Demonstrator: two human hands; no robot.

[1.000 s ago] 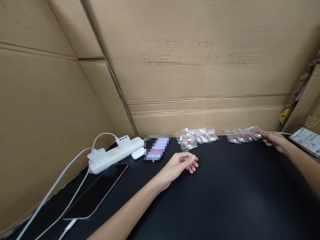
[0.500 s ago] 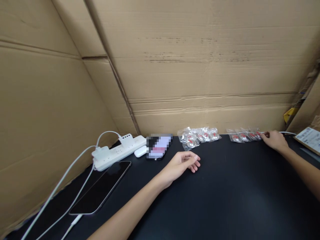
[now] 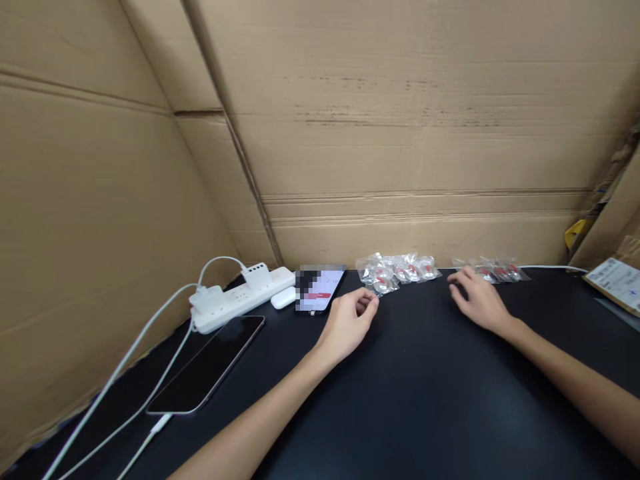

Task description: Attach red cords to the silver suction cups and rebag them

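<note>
Two rows of small clear plastic packets with red and white parts lie along the back of a black table (image 3: 430,393). My left hand (image 3: 347,323) rests on the table with fingers loosely curled, fingertips at the near edge of the left packet cluster (image 3: 395,272). My right hand (image 3: 477,300) lies flat with fingers spread, its fingertips just left of the right packet row (image 3: 495,270). Neither hand holds a packet.
A lit phone (image 3: 320,288) and a white earbud case (image 3: 283,297) lie left of the packets. A white power strip (image 3: 240,297) with cables and a dark tablet (image 3: 207,363) sit at the left. Cardboard walls (image 3: 400,133) enclose the back and left. A labelled box (image 3: 617,283) is at the right.
My right hand has left the far right end of the packet row and moved left, nearer the middle. My left hand has moved forward to the left packet cluster.
</note>
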